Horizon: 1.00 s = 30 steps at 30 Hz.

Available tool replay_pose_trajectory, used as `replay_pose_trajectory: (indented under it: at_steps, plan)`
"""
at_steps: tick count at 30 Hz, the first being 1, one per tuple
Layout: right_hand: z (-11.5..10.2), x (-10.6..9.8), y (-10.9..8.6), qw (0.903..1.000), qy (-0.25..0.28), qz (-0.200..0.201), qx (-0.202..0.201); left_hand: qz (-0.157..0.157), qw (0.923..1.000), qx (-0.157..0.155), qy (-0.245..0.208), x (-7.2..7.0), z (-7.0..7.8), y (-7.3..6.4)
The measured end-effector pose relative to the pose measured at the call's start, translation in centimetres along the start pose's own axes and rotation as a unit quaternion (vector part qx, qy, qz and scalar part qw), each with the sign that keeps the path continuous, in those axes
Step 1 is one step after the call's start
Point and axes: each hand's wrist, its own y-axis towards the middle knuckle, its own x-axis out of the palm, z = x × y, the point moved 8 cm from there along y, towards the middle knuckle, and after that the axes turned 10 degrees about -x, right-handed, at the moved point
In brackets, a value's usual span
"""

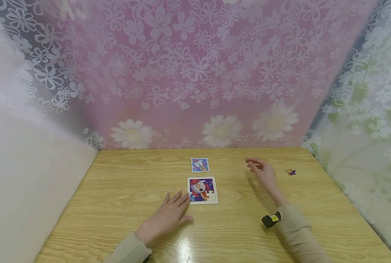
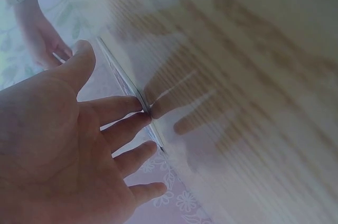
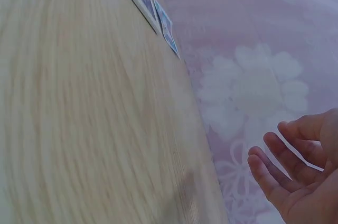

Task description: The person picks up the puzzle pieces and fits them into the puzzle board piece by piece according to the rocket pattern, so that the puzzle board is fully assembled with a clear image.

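A square jigsaw puzzle in a white frame (image 1: 216, 197) lies on the table, its picture partly filled in, with a pale gap at the lower right. My left hand (image 1: 169, 215) rests at its left edge, fingers straight and spread; in the left wrist view the fingertips (image 2: 138, 103) touch the frame's side. Above the table, right of the puzzle, hovers my right hand (image 1: 264, 173) with loosely bent fingers. The right wrist view shows no object between those fingers (image 3: 285, 155). A small group of loose puzzle pieces (image 1: 291, 172) lies farther right.
Behind the puzzle lies a small picture card (image 1: 200, 165) with a similar image. The wooden table (image 1: 126, 171) meets a pink flowered curtain (image 1: 182, 109) at the back, with pale sheets at both sides. A dark wrist device (image 1: 271, 220) sits on the right wrist.
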Motion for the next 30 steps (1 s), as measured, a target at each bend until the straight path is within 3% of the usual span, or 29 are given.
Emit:
replay_pose_trajectory:
  at_steps: [9,16,23,30]
  plan:
    - [2.7,-5.2,-0.4,0.9982,-0.033,0.037,0.032,0.0,1.0,-0.001,0.003,-0.1,0.1,-0.1]
    - [4.5,-9.0,-0.6,0.9918,-0.106,0.062,0.034,-0.001,1.0,-0.002,0.005,-0.3,0.2,-0.2]
    - [7.1,-11.3,-0.8,0.981,-0.183,0.03,0.056,-0.004,1.0,-0.005,0.005,-0.4,0.3,-0.2]
    - [8.2,-12.4,-0.8,0.9666,-0.251,-0.011,0.051,-0.005,1.0,-0.004,0.001,-0.4,0.3,-0.1]
